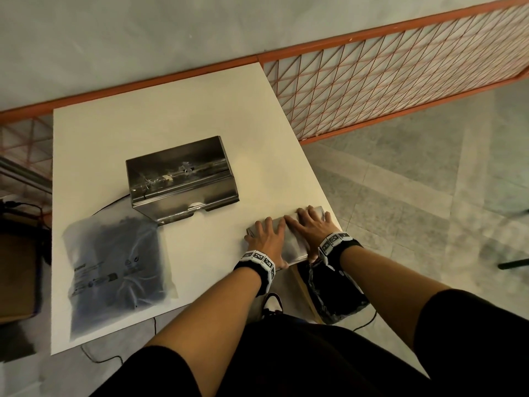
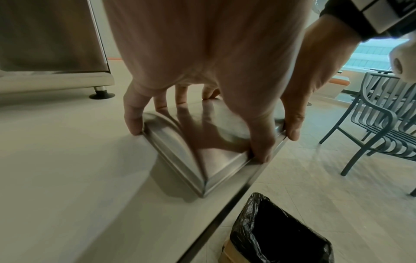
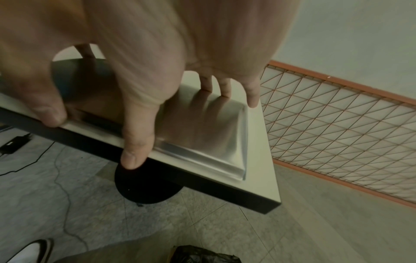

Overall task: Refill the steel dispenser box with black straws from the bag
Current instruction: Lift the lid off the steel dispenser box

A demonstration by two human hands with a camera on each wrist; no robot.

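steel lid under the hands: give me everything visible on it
The steel lid is a flat rectangular brushed-metal panel with a shallow folded rim and rounded corners, reflective enough to mirror the fingers. It lies flat at the table's near right corner, apart from the steel dispenser box. The left hand and right hand both lie spread on top, fingers at its far edge, thumbs hooked on the near rim.

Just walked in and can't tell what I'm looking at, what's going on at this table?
A person has both hands, left hand and right hand, on a steel lid lying flat at the table's near right corner. The open steel dispenser box sits mid-table, and the bag of black straws lies unopened-looking beside it, untouched.
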